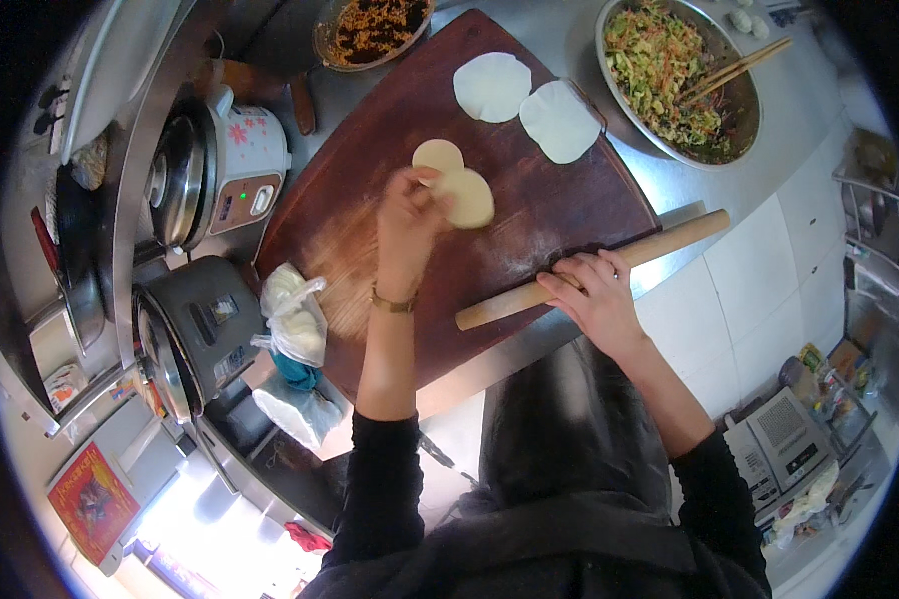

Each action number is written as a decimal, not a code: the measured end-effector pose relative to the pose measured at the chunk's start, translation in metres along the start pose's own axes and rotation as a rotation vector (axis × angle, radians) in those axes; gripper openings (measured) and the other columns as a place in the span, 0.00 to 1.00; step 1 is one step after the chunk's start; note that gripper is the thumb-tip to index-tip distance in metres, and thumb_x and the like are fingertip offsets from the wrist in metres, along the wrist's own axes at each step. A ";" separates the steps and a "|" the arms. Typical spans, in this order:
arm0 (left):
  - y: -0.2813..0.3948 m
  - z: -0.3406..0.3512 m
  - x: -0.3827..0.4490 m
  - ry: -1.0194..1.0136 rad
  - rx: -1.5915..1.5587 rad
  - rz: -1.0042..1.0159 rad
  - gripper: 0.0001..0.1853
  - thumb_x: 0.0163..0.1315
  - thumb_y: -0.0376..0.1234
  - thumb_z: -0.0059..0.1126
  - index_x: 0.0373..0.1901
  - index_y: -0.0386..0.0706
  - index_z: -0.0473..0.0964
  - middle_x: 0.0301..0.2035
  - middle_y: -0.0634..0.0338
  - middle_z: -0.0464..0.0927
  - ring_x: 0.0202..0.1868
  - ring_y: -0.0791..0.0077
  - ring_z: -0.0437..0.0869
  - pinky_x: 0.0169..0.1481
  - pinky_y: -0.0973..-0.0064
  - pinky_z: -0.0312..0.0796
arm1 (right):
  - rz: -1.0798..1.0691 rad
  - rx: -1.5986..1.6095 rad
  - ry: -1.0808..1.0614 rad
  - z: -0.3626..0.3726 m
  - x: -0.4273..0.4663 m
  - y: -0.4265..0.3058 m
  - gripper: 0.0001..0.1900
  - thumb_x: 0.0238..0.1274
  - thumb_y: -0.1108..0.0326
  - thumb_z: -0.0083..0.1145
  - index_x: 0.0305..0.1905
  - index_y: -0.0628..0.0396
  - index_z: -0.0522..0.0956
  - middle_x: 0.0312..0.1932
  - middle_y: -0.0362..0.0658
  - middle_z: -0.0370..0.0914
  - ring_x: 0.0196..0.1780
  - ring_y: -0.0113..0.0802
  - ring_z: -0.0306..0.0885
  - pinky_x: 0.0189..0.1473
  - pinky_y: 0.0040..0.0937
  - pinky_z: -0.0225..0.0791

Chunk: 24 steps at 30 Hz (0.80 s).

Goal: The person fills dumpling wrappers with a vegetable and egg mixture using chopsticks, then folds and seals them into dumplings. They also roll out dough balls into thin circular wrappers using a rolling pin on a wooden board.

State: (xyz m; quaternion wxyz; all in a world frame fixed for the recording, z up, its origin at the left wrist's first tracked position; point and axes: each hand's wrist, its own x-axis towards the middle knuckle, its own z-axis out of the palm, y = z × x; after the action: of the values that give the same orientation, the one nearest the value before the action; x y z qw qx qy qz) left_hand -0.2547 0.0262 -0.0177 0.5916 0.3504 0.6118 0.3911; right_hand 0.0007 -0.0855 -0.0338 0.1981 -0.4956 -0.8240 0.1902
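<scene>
On the dark wooden board lie two small yellowish dough rounds, one partly behind the other. My left hand, slightly blurred, is over their left edges, fingers bent; whether it grips the nearer round I cannot tell. My right hand rests with its fingers closed over a wooden rolling pin, which lies slanted across the board's near right edge. Farther back on the board are two thin, white, wider dough wrappers, one touching or nearly touching the other.
A steel bowl of chopped vegetable filling with chopsticks stands back right. At the back is a bowl of dark red seasoning. Left are a white rice cooker, a dark cooker and a knotted plastic bag.
</scene>
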 end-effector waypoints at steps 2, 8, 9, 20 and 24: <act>-0.010 0.008 -0.017 -0.224 0.077 -0.016 0.18 0.60 0.20 0.58 0.53 0.38 0.73 0.40 0.59 0.84 0.43 0.76 0.85 0.48 0.75 0.76 | -0.055 -0.012 0.012 -0.006 0.005 0.008 0.18 0.54 0.60 0.66 0.51 0.42 0.82 0.48 0.36 0.75 0.57 0.36 0.72 0.65 0.45 0.57; -0.020 0.025 -0.039 -0.359 0.653 0.244 0.17 0.59 0.25 0.60 0.51 0.40 0.79 0.40 0.56 0.86 0.43 0.71 0.86 0.48 0.74 0.76 | 0.043 0.018 -0.028 -0.019 0.027 0.009 0.21 0.58 0.52 0.62 0.55 0.46 0.80 0.59 0.43 0.73 0.63 0.42 0.70 0.65 0.46 0.56; -0.019 0.027 -0.038 -0.367 0.715 0.329 0.15 0.58 0.26 0.60 0.49 0.40 0.80 0.40 0.56 0.86 0.42 0.68 0.86 0.49 0.72 0.76 | 0.083 -0.009 -0.018 -0.018 0.028 0.005 0.22 0.58 0.50 0.62 0.56 0.46 0.79 0.61 0.44 0.72 0.65 0.43 0.69 0.65 0.47 0.55; -0.021 0.029 -0.018 -0.334 0.934 0.530 0.10 0.61 0.37 0.59 0.36 0.42 0.84 0.34 0.51 0.84 0.38 0.54 0.85 0.45 0.61 0.75 | 0.289 -0.445 0.327 0.030 0.095 -0.002 0.32 0.57 0.62 0.53 0.68 0.64 0.69 0.76 0.55 0.58 0.79 0.48 0.55 0.74 0.52 0.51; -0.013 0.022 -0.020 -0.334 0.832 0.405 0.07 0.61 0.34 0.60 0.34 0.40 0.82 0.32 0.50 0.83 0.37 0.51 0.84 0.43 0.63 0.75 | 0.397 -0.391 0.092 0.018 0.059 -0.021 0.29 0.59 0.65 0.52 0.66 0.63 0.72 0.75 0.51 0.62 0.78 0.49 0.56 0.74 0.51 0.49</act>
State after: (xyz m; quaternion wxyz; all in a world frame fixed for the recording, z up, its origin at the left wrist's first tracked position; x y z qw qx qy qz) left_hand -0.2311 0.0035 -0.0200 0.4036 0.7267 0.5326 0.1593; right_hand -0.0500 -0.0439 -0.0304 0.0946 -0.6843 -0.7219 0.0401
